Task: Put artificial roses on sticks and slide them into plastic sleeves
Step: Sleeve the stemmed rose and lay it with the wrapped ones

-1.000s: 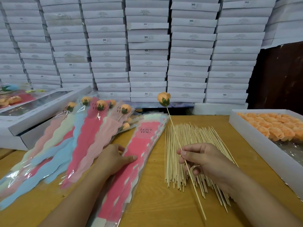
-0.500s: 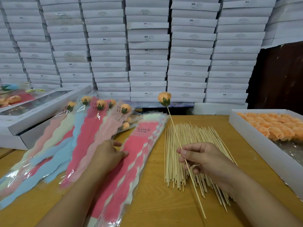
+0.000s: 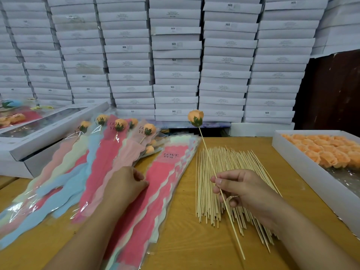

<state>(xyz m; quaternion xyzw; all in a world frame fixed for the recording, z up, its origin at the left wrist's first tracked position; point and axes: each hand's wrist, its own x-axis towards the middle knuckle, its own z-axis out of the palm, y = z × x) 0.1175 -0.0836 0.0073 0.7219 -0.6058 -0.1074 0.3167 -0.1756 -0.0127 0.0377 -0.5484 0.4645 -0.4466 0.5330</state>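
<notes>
We see the right hand (image 3: 247, 190) at about 4 o'clock over the wooden table (image 3: 181, 236), its fingers (image 3: 224, 181) curled to pinch a thin wooden stick (image 3: 228, 207) partway along. The stick runs tilted up toward 12 o'clock, with an orange artificial rose (image 3: 195, 117) fixed on its far tip. Beneath this hand lies a loose pile of bare sticks (image 3: 212, 166). The left hand (image 3: 124, 185) at 8 o'clock rests on a stack of empty plastic sleeves (image 3: 167, 172), its fingertips bent at the pink top sleeve's edge; whether they pinch it, we cannot tell. At 10 o'clock lie finished sleeved roses (image 3: 109, 151). At 3 o'clock a white box (image 3: 303, 174) holds orange rose heads (image 3: 327, 152).
</notes>
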